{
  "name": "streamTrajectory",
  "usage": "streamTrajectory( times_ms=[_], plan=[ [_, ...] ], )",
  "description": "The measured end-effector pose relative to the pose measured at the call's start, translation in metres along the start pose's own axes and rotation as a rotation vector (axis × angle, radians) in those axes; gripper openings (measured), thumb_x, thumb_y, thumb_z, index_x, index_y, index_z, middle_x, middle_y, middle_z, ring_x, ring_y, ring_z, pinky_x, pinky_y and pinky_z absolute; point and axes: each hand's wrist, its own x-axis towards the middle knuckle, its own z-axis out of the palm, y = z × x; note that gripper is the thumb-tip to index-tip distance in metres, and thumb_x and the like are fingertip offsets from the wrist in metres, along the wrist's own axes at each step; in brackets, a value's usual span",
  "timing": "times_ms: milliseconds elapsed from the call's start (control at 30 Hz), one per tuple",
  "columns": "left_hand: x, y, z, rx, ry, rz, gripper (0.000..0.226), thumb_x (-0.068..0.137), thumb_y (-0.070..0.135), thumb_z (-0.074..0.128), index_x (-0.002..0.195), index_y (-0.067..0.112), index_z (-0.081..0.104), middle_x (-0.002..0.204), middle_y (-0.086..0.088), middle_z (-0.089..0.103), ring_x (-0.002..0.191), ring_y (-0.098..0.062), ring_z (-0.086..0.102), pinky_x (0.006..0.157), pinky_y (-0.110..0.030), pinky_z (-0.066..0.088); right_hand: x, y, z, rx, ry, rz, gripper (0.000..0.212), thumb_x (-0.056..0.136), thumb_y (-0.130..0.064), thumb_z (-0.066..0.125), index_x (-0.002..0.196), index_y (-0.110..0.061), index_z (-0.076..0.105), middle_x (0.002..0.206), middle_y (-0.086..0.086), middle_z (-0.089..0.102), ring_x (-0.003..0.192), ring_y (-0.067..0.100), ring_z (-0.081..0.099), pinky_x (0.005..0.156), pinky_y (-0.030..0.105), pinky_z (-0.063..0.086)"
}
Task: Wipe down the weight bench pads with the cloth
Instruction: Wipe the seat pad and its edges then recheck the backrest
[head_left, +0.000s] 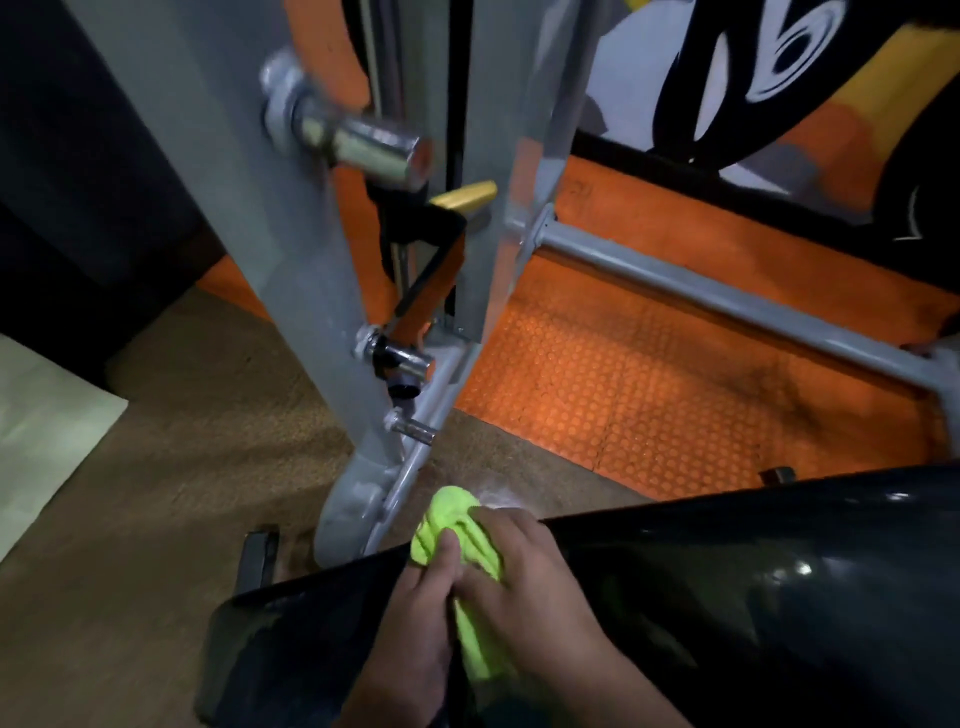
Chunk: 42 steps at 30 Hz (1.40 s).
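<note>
Two hands, bunched on one bright green cloth (470, 566) at the far edge of the black bench pad (727, 597). Left hand (415, 618) with fingers curled and close together, thumb pinching a fold of the fabric. Right hand (524, 582) draped over the top, fingers bent around the wad and pressing it down onto the vinyl. Probably gathered this way to make a thick, firm lump for scrubbing the rim, where sweat collects. Soft, fuzzy, crumpled cloth against smooth, glossy, rounded padding with bright highlights on its curve. Faint wet or misty patch just beyond the cloth, near the pad's edge. Past that edge, a grey painted steel frame (291, 249), flat-sided and slanted, with shiny chrome pegs (363, 140) sticking out. Beneath it, orange rubber flooring (675, 389) with raised round studs beside coarse brown carpet (182, 441). Wiping judged underway, most of the pad not yet covered.
</note>
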Motion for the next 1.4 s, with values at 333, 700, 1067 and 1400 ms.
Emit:
streamTrajectory(
  times_ms=[333, 700, 1067, 1400],
  plan=[
    [-0.159, 0.027, 0.168, 0.180, -0.238, -0.011, 0.042, 0.087, 0.029, 0.063, 0.120, 0.003, 0.070, 0.116, -0.028, 0.069, 0.097, -0.037, 0.072, 0.080, -0.045, 0.059, -0.152, -0.023, -0.187, 0.246, 0.244, 0.074, 0.047, 0.090, -0.041, 0.065, 0.136, -0.039, 0.052, 0.122, -0.026, 0.043, 0.107, -0.017, 0.047, 0.083, 0.007, 0.039],
    [-0.243, -0.030, 0.388, 0.402, -0.361, 0.099, 0.027, 0.098, 0.014, 0.059, 0.124, 0.007, 0.065, 0.112, -0.023, 0.073, 0.104, -0.040, 0.070, 0.094, -0.053, 0.054, -0.297, 0.028, -0.382, 0.358, 0.605, 0.028, 0.013, 0.097, -0.048, 0.052, 0.099, -0.059, 0.059, 0.105, -0.015, 0.058, 0.093, -0.007, 0.057, 0.077, 0.015, 0.044],
    [-0.257, -0.076, 0.518, 0.448, -0.505, 0.156, 0.025, 0.102, 0.010, 0.052, 0.124, 0.011, 0.066, 0.116, -0.023, 0.071, 0.105, -0.041, 0.070, 0.096, -0.060, 0.052, -0.333, 0.093, -0.494, 0.274, 0.747, 0.255, 0.035, 0.080, -0.028, 0.060, 0.114, -0.035, 0.060, 0.102, -0.007, 0.064, 0.097, 0.020, 0.062, 0.082, 0.035, 0.050],
    [-0.250, -0.088, 0.565, 0.549, -0.459, 0.159, 0.028, 0.103, 0.037, 0.054, 0.118, 0.018, 0.068, 0.108, -0.004, 0.077, 0.100, -0.025, 0.071, 0.079, -0.044, 0.055, -0.334, 0.118, -0.523, 0.237, 0.682, 0.136, 0.035, 0.086, -0.032, 0.069, 0.115, -0.043, 0.053, 0.100, -0.016, 0.065, 0.090, -0.002, 0.060, 0.073, 0.026, 0.047]
  ],
)
